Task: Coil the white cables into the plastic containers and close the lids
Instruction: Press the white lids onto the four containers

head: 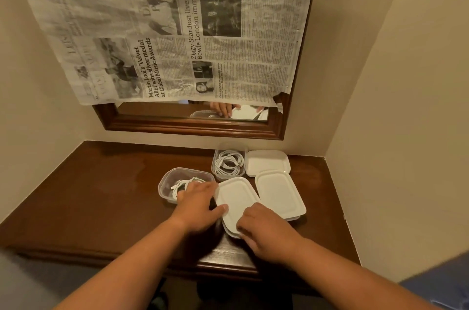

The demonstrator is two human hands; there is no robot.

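The left hand [196, 204] is lying flat, fingers relaxed, with its thumb pressing the left edge of the near lid [237, 199]. The right hand [265, 229] is gripping that lid's near rim with curled fingers. On the table [101, 195], two white cables are lying coiled in open containers: the left cable [181, 184] in the left container [163, 189], the rear cable [228, 161] in the rear container [216, 157].

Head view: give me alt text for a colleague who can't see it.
A left hand touches and a right hand grips a white lid on a dark wooden table. An open box beside it and another behind each hold a white cable; two more lids lie to the right.
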